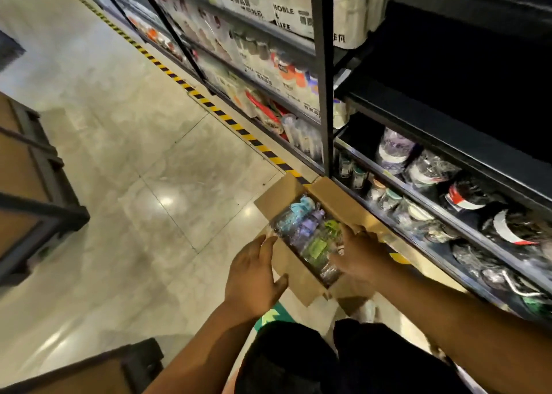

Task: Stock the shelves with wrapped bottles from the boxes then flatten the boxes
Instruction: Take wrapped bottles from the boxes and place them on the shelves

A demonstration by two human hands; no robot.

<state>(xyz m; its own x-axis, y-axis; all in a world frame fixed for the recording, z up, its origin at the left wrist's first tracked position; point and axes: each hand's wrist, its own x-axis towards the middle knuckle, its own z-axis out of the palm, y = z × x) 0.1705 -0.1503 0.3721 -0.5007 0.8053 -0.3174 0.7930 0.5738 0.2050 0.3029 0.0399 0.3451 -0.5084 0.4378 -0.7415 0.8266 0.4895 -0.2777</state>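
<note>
Down by my feet, just beside the foot of the shelf (pixel 448 134), is the open box (pixel 301 277). Its long axis runs away from me, along the shelf front. Whether it stands on the floor or hangs between my hands, I cannot tell. Wrapped bottles (pixel 310 232) fill it in a row along that axis: blue farthest, purple in the middle, green nearest.

My left hand (pixel 254 274) lies flat against the box's outer wall with straight fingers, grasping nothing. My right hand (pixel 361 253) is on the shelf side, over the flap and touching the green bottles. Blur hides whether its fingers have closed on anything.

As I judge it, the right hand is nearer both bottles and shelf. It should lift a bottle up and to the right while the left steadies the box.
</note>
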